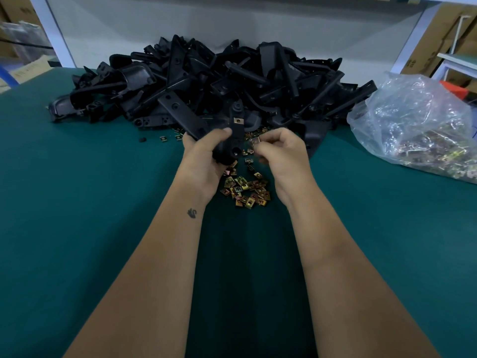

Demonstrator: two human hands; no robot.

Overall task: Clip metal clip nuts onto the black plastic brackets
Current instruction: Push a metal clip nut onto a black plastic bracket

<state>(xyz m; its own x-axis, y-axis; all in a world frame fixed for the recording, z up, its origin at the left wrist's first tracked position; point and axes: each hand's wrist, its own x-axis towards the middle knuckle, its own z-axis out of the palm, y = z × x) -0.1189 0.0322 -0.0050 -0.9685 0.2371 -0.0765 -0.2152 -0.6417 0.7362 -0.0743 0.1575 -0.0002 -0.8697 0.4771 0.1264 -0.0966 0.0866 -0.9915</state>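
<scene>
My left hand [204, 151] grips a black plastic bracket [236, 130], held upright above the green table. One metal clip nut [238, 120] sits clipped on the bracket's upper part. My right hand [280, 151] is just right of the bracket, its fingers curled and pinching a small clip nut [255, 142] near the bracket's lower end. A loose heap of brass-coloured clip nuts [246, 189] lies on the table below and between my wrists.
A big pile of black plastic brackets [206, 78] fills the back of the green table [77, 202]. A clear plastic bag of clip nuts [418, 130] lies at the right. A few stray nuts [163, 138] lie left of the hands. Cardboard boxes stand behind.
</scene>
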